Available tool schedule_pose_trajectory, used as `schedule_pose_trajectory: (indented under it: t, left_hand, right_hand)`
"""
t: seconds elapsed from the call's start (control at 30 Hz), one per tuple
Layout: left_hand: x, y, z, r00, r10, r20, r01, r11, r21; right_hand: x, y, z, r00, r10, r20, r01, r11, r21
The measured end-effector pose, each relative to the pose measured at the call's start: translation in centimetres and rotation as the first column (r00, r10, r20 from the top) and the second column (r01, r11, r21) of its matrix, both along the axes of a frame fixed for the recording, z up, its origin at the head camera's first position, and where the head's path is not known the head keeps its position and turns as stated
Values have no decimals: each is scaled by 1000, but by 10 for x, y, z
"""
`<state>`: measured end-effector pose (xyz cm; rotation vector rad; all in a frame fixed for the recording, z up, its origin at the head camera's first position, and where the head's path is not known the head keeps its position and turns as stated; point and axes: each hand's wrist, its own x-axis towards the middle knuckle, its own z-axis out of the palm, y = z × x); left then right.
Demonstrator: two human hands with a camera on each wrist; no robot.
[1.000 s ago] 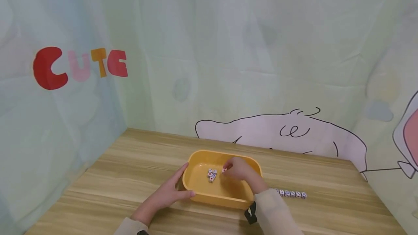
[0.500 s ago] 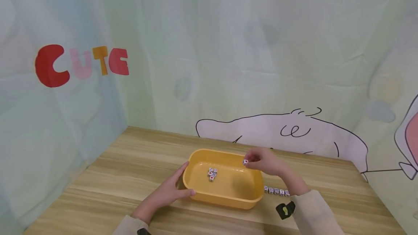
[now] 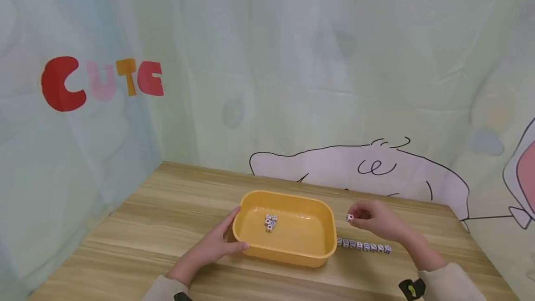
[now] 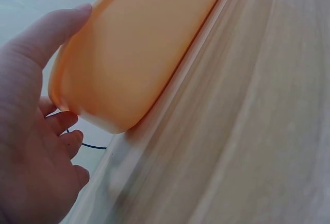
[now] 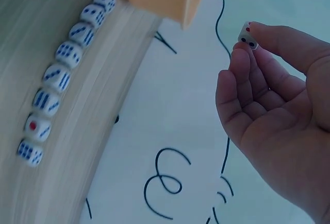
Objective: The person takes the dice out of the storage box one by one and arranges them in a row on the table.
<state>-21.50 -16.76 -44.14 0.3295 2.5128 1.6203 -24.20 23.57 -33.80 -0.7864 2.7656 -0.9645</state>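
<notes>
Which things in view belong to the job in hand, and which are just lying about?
Apparently part of the job:
pinched die, in the right hand
dice row
loose dice, inside the yellow tray
yellow tray, held by the left hand

Apparently just surroundings:
wooden table
printed backdrop
black wrist device

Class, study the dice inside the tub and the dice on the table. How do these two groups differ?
The tub dice sit bunched together; the table dice form one line. The tub dice lie inside the yellow tub, the table dice outside it. The tub dice appear to number five, the table dice eight. Both groups are white with coloured spots.
</notes>
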Motion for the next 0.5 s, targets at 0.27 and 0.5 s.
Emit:
schedule_pose_trajectory:
  t: [0.27,0.5]
  left_hand:
    - [-1,-1,1,1000,-4,6,4,1000,-3]
    - [0,0,-1,1000,-9,-2,9,1000,3]
  right_hand:
    - [8,37,-10,997,-79,24,78,997,20]
    - [13,71,-29,990,-135,34,134,991,21]
